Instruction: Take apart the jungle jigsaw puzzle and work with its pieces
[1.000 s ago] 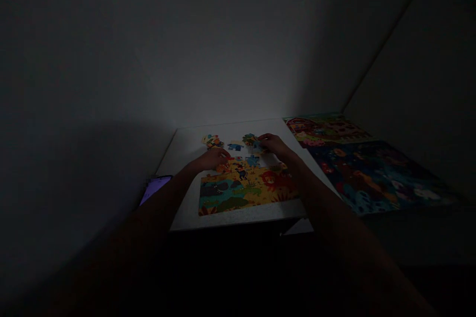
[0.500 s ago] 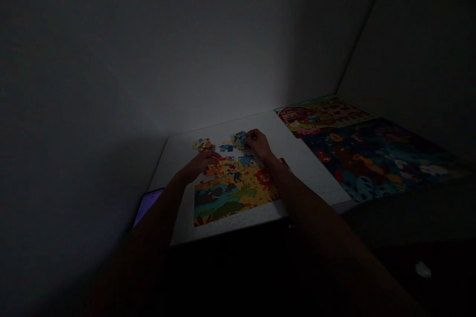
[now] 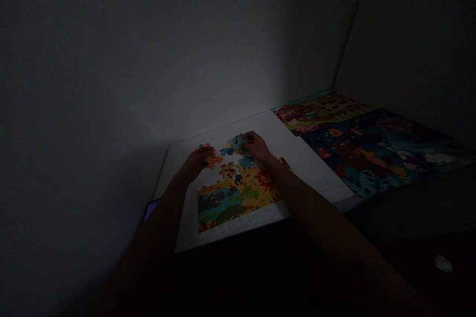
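Note:
A partly joined animal jigsaw puzzle (image 3: pixel 223 206), showing a hippo, a crocodile and a lion, lies on the white table. My left hand (image 3: pixel 194 162) is closed on an orange puzzle piece (image 3: pixel 213 160), beyond the puzzle's far left part. My right hand (image 3: pixel 258 147) pinches a light-blue puzzle piece (image 3: pixel 238 141) above the far side of the puzzle. Between the hands rests a loose blue puzzle piece (image 3: pixel 225 151). Another blue piece (image 3: pixel 246 162) sits at the puzzle's far edge. The left fingers partly cover other pieces behind them.
To the right lie a dark-blue sea-picture puzzle (image 3: pixel 357 158) and a farm-picture puzzle (image 3: pixel 312 114). A phone (image 3: pixel 149 208) is at the table's left edge, partly hidden by my left forearm. A wall (image 3: pixel 223 49) rises behind the white table (image 3: pixel 316 171). The light is dim.
My left hand has moved away from me, taking the orange piece out of the puzzle's upper left, where a gap now shows. My right hand stays nearly in place with the light-blue piece.

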{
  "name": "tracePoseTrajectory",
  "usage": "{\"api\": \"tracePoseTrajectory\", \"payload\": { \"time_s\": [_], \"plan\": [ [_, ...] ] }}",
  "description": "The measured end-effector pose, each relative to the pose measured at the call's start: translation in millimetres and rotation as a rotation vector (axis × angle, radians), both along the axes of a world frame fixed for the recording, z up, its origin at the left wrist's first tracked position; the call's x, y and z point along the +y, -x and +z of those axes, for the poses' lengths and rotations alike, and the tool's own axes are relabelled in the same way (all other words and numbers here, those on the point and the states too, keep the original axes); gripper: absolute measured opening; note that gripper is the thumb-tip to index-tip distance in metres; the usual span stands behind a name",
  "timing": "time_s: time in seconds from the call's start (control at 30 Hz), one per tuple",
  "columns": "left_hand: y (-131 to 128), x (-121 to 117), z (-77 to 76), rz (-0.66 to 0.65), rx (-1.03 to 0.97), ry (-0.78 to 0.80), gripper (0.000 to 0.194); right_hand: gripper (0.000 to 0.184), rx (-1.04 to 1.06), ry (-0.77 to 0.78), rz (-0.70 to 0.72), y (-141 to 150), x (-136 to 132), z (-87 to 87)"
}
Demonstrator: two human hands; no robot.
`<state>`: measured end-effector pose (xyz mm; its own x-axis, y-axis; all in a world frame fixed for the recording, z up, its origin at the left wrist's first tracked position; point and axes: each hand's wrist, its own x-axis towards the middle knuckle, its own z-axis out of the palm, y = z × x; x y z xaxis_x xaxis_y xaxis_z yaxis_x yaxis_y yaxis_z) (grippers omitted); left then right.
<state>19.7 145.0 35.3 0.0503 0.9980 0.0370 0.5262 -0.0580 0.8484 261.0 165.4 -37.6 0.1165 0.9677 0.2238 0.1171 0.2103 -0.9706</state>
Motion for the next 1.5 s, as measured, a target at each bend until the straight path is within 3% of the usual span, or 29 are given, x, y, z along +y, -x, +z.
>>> {"api": "tracePoseTrajectory", "payload": {
  "time_s": [0.23,0.4,0.57,0.77,0.9,1.0,1.17,1.3,1.5],
  "plan": [
    [4.8,32.0,-4.5,0.269,-0.060,-0.057,0.041,0.038,0.148,0.048,0.019,-4.3,6.3,-5.0],
    [1.8,26.9,-23.0,0.336,0.108,-0.115,0.030,0.040,0.068,0.004,0.067,-0.7,3.1,-5.1],
    [-0.7,10.4,-29.6,0.277,0.287,-0.195,0.023,0.028,-0.153,-0.108,0.040,2.1,-3.4,1.2],
    [-8.9,-11.1,-29.8,0.169,0.436,-0.266,0.034,0.037,-0.289,-0.077,-0.003,3.8,-6.8,6.8],
    [-26.6,-38.5,-45.8,-0.009,0.547,-0.269,0.043,0.029,-0.375,-0.027,-0.041,1.3,-14.1,13.1],
    [-38.0,-59.1,-58.9,-0.147,0.693,-0.231,0.056,0.022,-0.478,-0.001,0.081,-4.4,-20.1,16.4],
    [-43.1,-69.1,-64.2,-0.132,0.688,-0.291,0.049,0.041,-0.669,0.105,0.291,-15.2,-27.9,21.4],
    [-42.7,-62.0,-62.2,-0.103,0.604,-0.272,0.042,0.062,-0.858,0.135,0.352,-21.0,-38.2,29.2],
    [-43.1,-60.2,-62.3,-0.047,0.468,-0.276,0.039,0.066,-0.833,0.169,0.400,-23.1,-46.0,38.4]
  ]
}}
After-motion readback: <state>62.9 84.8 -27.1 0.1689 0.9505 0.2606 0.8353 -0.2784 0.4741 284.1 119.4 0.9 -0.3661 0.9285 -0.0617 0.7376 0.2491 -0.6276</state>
